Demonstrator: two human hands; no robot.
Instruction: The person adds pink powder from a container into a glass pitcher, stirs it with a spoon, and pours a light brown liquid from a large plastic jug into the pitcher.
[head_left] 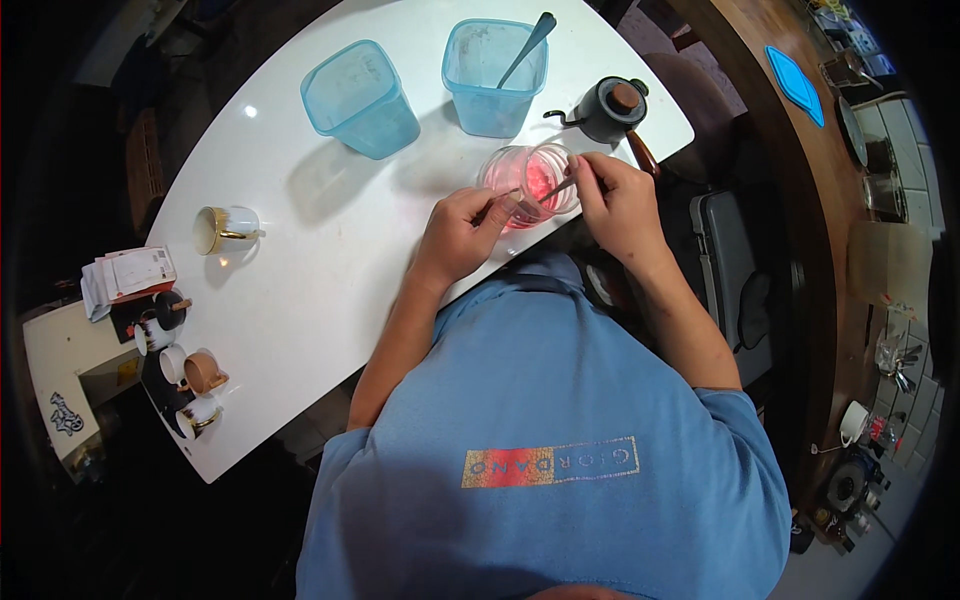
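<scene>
A clear ribbed glass jar (492, 168) with pink-red contents (540, 178) is near the table's front edge, between my hands. My right hand (618, 200) is closed in a pinch on a thin metal utensil (558, 190) that slants down over the jar; its lower end is hard to make out. My left hand (458, 238) is closed too, its thumb and fingertips together against the jar's near left side. What those fingers grip is too small and partly hidden to name.
Beyond the jar stand two light-blue plastic tubs, one bare (365, 100), the other (492, 110) holding a spoon (525, 52). A black kettle (610, 108) with a wooden handle is close to my right hand. A gold-rimmed cup (225, 230) and several mugs (203, 372) stand on the left.
</scene>
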